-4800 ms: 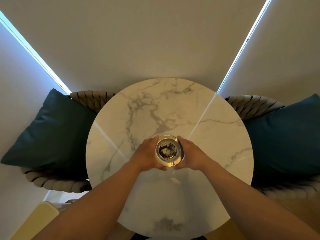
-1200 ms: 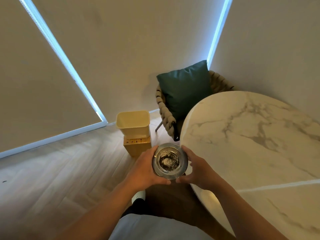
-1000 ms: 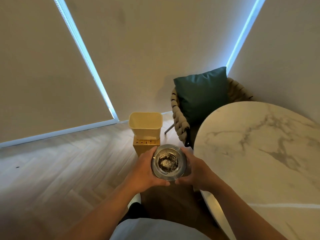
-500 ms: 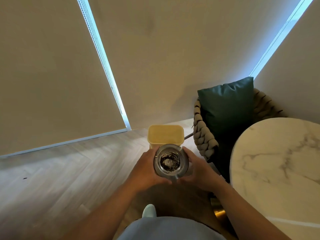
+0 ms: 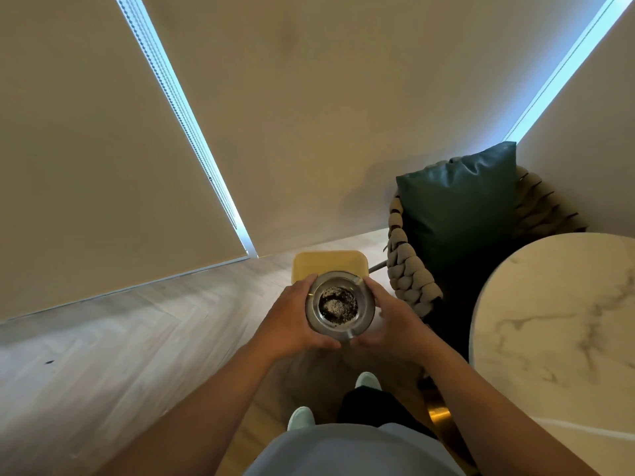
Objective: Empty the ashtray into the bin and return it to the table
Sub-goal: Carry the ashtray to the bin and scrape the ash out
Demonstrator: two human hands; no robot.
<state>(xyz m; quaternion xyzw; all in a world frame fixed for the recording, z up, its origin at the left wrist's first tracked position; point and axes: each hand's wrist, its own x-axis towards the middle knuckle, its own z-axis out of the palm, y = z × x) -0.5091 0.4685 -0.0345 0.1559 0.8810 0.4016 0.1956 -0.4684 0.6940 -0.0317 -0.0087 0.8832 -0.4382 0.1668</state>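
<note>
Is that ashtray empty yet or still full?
Not emptied: dark ash still lies in the upright ashtray, held by both hands above the floor.

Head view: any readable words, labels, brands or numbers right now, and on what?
None can be read.
Round glass ashtray with dark ash, held by left hand and right hand: no marking visible.
Yellow plastic bin: only its top shows, no print visible.
White marble round table: veining only.
</note>
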